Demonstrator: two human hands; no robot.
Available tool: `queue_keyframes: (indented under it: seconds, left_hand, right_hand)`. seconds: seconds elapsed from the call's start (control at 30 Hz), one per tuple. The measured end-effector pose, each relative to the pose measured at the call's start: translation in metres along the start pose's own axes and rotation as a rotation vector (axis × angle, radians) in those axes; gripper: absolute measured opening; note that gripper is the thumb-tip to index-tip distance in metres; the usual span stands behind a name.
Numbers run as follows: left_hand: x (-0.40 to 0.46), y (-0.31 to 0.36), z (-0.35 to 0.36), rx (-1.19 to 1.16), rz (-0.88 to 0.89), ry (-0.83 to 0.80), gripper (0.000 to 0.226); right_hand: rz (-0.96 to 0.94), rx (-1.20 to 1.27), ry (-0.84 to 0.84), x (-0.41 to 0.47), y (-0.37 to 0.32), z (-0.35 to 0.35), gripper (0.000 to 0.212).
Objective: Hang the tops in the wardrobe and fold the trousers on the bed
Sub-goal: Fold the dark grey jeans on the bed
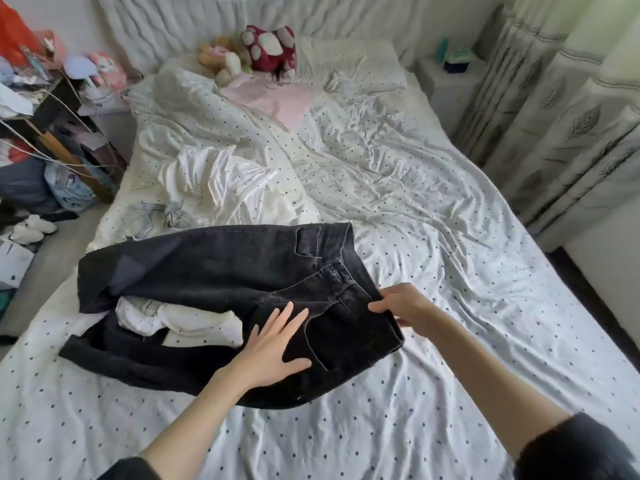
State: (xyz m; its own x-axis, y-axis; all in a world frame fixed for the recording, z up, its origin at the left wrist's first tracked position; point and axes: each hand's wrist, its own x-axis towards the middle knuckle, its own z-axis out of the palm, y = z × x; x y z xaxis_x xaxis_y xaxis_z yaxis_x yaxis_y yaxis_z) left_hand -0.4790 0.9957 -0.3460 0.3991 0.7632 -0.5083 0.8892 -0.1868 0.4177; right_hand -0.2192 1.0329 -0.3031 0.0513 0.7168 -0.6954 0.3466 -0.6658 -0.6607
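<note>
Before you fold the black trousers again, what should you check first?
1. Right hand grips the waistband of the black trousers: ok.
2. Left hand lies flat on them, fingers straight: ok.
3. Trousers lie smooth: not ok, the legs are bunched and twisted.
4. Nothing tangled in them: not ok, a white garment sits between the legs.
5. Free dotted sheet on the right for folding: ok.
6. Pockets empty: cannot tell.
</note>
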Motion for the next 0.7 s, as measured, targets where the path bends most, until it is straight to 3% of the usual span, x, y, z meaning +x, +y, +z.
queue_keyframes:
  seconds: [0.1, 0.23, 0.47, 0.7]
  left_hand:
    - [0.032, 0.056, 0.016, 0.044, 0.003, 0.025, 0.080]
    - [0.087, 0.150, 0.049, 0.001, -0.012, 0.030, 0.071]
    - [0.148, 0.248, 0.076, 0.087, 0.059, 0.035, 0.071]
    - [0.209, 0.344, 0.114, 0.222, 0.270, -0.138, 0.066]
  right_hand:
    - [0.007, 0.012, 0.024, 0.002, 0.023, -0.061, 0.034]
    - [0.013, 0.011, 0.045, 0.016, 0.054, -0.154, 0.012]
    - [0.025, 0.063, 0.083, 0.033, 0.092, -0.265, 0.012]
    - [0.219, 0.150, 0.205, 0.046, 0.183, -0.385, 0.010]
